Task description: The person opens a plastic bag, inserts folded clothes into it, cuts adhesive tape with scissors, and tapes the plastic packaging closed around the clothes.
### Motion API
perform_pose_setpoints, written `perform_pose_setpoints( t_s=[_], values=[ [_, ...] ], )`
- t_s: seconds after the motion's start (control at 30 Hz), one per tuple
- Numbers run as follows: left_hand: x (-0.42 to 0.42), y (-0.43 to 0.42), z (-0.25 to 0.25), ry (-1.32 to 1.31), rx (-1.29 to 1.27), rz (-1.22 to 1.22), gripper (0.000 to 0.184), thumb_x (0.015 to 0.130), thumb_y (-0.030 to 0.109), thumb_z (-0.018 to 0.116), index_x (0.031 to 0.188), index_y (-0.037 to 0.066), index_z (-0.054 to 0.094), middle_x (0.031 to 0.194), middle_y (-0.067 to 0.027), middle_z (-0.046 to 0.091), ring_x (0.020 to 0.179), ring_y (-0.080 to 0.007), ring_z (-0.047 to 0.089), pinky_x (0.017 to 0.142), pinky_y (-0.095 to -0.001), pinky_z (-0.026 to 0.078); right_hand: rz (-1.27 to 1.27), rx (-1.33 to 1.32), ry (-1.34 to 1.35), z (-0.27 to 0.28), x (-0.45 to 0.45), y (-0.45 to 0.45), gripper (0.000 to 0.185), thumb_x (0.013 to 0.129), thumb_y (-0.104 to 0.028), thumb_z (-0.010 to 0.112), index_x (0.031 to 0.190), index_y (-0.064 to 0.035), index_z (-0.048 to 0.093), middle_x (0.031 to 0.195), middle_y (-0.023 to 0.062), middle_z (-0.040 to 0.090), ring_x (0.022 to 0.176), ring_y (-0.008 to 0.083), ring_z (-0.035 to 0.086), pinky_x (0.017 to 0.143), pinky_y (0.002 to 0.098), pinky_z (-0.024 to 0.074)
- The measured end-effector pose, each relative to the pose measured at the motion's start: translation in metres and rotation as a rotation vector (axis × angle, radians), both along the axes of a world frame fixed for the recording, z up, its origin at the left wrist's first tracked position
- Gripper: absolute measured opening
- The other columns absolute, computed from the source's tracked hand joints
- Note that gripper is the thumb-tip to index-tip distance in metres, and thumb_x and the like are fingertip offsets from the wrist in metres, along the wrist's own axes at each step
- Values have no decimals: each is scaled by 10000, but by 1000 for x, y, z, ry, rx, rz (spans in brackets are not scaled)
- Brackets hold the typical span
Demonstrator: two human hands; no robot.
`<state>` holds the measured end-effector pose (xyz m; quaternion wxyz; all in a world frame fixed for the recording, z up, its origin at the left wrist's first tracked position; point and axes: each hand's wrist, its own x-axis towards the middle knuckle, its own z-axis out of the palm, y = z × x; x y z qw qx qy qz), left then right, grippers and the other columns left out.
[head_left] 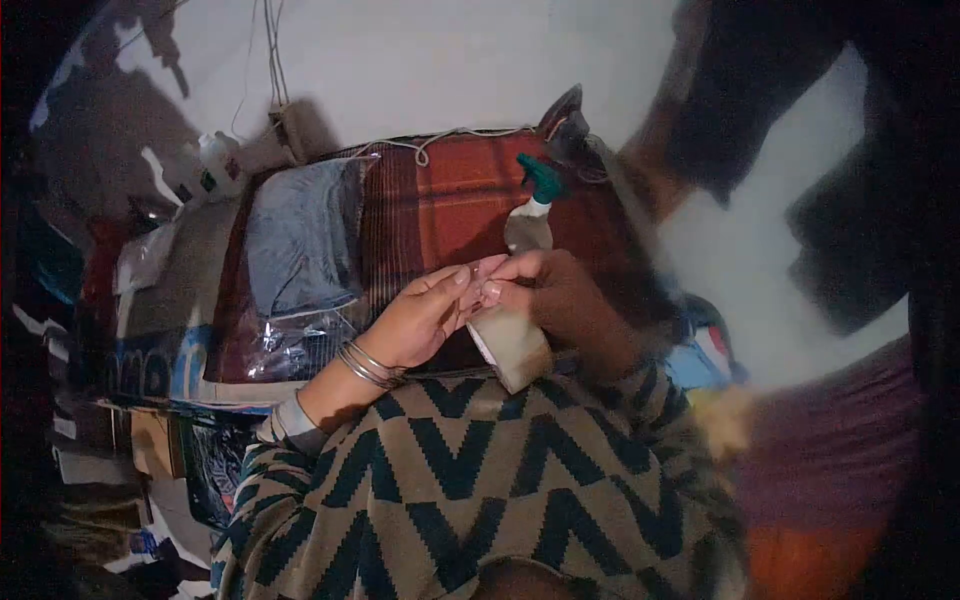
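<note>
My left hand (425, 310), with metal bangles on the wrist, reaches in from the left, its thumb and fingers drawn together. My right hand (555, 295) meets it fingertip to fingertip, thumb and forefinger pinched. Below the right fingers hangs a flat, cream-coloured piece (515, 345) with a pinkish edge; whether it is cloth or a packet I cannot tell. What lies between the fingertips is small and blurred. Just beyond the hands, on the checked red blanket (450, 185), stands a spray bottle (530, 222) with a green trigger head.
A folded grey-blue garment in clear plastic (300, 235) lies left on the blanket. White bottles (218, 160) stand at the back left. A cord (425, 150) runs along the far edge, near a dark pointed object (566, 125). Patterned cloth (480, 480) covers my lap.
</note>
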<state>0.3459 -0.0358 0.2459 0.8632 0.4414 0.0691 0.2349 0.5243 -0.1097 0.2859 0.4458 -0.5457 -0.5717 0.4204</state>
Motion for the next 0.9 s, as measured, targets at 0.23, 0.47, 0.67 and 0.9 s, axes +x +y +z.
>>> perform_pose_setpoints(
  t_s=[0.23,0.47,0.67,0.9],
  values=[
    [-9,-4,12,90,88,128,454,983,285,411,1335,-3,408,1276,-56,514,1087,-110,515,963,-287,411,136,53,-98,0,-1,21,182,830,-169,650,863,8,676,806,95,680,755,123,630,694,260,497],
    [-10,-3,4,50,-67,263,483,974,357,400,1289,-4,461,1308,-86,492,1200,-172,455,1024,-346,352,97,-2,57,-20,-7,28,244,878,-170,602,1026,23,626,874,74,646,803,118,596,745,258,480],
    [-16,15,-3,-58,-163,412,434,966,274,423,1242,-56,477,1311,-125,488,1243,-222,423,1060,-368,299,144,-50,239,-45,-4,10,384,872,-172,604,1192,12,498,1033,98,584,969,134,539,853,285,435],
    [-17,19,4,-17,-61,482,348,948,182,443,1177,-61,539,1269,-141,531,1234,-228,441,1063,-358,290,300,119,85,-50,-12,6,351,853,-174,628,1146,-8,533,1011,102,599,947,154,562,841,315,445]
  ],
)
